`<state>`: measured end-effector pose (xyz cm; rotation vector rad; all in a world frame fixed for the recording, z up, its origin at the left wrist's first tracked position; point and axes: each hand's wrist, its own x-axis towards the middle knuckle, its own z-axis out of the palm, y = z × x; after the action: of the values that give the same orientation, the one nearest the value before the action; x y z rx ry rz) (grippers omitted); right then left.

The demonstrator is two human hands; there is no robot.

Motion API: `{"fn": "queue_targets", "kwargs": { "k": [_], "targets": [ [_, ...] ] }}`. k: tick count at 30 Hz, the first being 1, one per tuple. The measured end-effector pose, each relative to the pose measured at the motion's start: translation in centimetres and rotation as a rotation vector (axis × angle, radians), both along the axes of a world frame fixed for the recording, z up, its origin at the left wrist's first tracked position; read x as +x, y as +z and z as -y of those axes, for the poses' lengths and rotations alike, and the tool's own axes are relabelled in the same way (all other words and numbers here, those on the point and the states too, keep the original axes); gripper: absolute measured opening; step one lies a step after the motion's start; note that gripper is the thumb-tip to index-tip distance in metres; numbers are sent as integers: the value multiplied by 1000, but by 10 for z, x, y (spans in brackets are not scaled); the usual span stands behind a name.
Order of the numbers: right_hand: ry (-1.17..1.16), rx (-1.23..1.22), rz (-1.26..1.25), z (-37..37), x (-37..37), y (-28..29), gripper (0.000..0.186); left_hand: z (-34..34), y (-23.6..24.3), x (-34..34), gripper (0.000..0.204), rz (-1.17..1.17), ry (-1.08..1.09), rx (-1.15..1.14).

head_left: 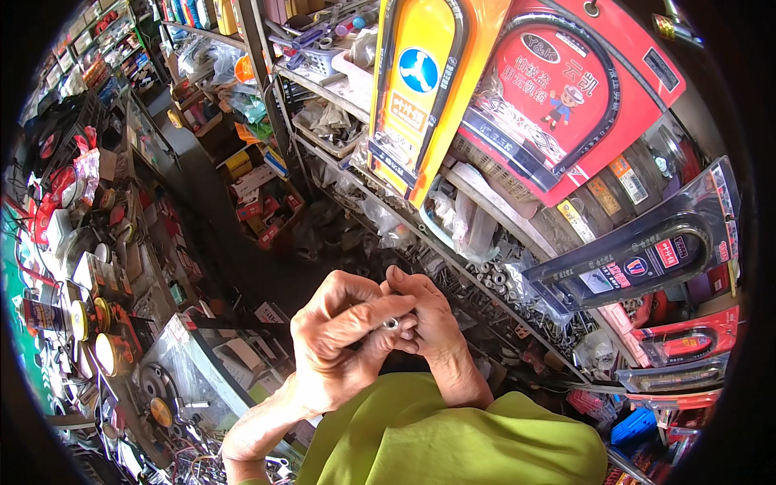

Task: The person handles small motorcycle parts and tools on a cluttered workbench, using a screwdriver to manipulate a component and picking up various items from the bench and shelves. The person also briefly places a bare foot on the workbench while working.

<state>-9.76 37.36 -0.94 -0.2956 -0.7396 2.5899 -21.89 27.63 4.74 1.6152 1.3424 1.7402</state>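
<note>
My left hand is closed, its thumb and fingers pinching a small shiny metal piece with a round hole, like a nut or the end of a short tube. Against it, my right hand is curled with the thumb raised and the fingers bent toward the same piece. Whatever the right fingers grip is hidden between the two hands. Both hands are held up in front of my green shirt, over the gap between the shelves and the counter.
Packaged U-shaped locks hang at the right, on a yellow card and a red card. Behind them, a metal shelf holds many loose fittings. At the left stands a cluttered glass-topped counter. Boxes fill the aisle ahead.
</note>
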Motion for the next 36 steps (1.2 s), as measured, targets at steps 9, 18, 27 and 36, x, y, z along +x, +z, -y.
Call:
{"fn": "queue_targets", "kwargs": {
  "k": [9, 18, 27, 36],
  "targets": [
    [-397, 303, 96, 9, -2, 7, 30, -6, -5, -8, 19, 781, -8, -348],
    [-617, 650, 148, 23, 9, 29, 9, -9, -20, -13, 13, 1204, -276, -540],
    [-748, 1263, 402, 19, 14, 40, 11, -8, -20, -12, 27, 1166, -261, -586],
    [-755, 1447, 461, 10, 16, 30, 31, -7, -16, -9, 29, 986, -162, -599]
  ]
}}
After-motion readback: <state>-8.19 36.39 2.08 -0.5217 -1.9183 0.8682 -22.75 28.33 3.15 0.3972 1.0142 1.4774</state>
